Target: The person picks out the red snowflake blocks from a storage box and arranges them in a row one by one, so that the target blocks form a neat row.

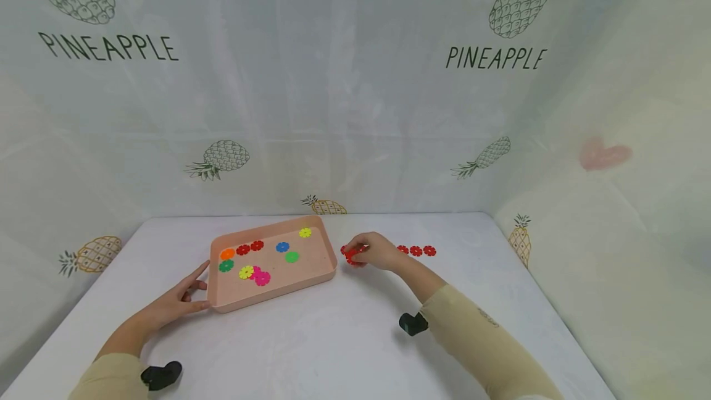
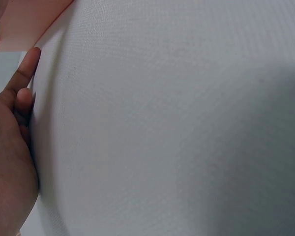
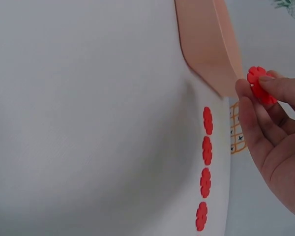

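Observation:
My right hand [image 1: 379,252] is just past the tray's right end. Between thumb and fingertips it pinches a red flower-shaped plastic disc [image 3: 263,93]; a second may overlap it, but I cannot tell. Several like red discs [image 3: 206,150] lie flat in a row on the table, partly hidden behind the hand in the head view. My left hand [image 1: 176,303] is at the left end of the pink tray [image 1: 278,294], index finger and thumb extended against its wall. Red discs [image 1: 243,250], a blue disc [image 1: 282,247] and several other coloured discs lie in the tray.
A white cloth covers the table [image 1: 311,350]. Behind it hangs a pale curtain [image 1: 355,91] printed with pineapples. A dark strap piece [image 1: 162,376] sits by the left sleeve, another [image 1: 413,324] by the right sleeve.

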Demonstrator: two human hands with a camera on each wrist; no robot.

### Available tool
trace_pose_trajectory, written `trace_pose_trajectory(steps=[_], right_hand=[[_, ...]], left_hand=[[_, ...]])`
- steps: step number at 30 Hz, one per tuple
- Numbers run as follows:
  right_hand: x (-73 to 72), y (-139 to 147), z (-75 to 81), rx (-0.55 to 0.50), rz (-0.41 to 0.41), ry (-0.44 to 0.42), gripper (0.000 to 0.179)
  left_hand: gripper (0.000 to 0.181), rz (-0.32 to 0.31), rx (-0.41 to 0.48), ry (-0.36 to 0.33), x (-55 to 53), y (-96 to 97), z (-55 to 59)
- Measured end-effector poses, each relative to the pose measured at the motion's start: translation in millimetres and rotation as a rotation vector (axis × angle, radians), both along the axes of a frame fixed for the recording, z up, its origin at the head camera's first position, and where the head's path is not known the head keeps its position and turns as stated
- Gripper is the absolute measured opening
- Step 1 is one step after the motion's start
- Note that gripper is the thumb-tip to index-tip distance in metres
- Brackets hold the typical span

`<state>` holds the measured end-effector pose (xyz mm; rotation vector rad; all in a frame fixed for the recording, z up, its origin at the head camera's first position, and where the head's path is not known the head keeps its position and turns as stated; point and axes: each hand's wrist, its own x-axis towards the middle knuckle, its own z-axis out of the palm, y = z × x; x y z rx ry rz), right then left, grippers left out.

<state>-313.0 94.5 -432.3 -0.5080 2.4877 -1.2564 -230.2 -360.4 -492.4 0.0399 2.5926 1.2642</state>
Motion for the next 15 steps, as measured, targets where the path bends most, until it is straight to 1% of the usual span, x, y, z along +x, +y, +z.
trace_pose_trajectory(steps=[4,7,15], right_hand=[[2.4,10.3,-0.8,0.035,-0.018,0.022,0.022],[3.7,17.9,-2.3,0.042,-0.033,0.018,0.022],[7.4,41.3,-5.2,0.027,-0.061,0.007,0.023]], left_hand=[[0.108,0.002,-0.001,0.002,0.5,0.6,1.1],[0.108,0.005,0.000,0.003,0.6,0.6,1.2],[0.107,0.006,0.025,-0.003,0.0,-0.2,-0.1]])
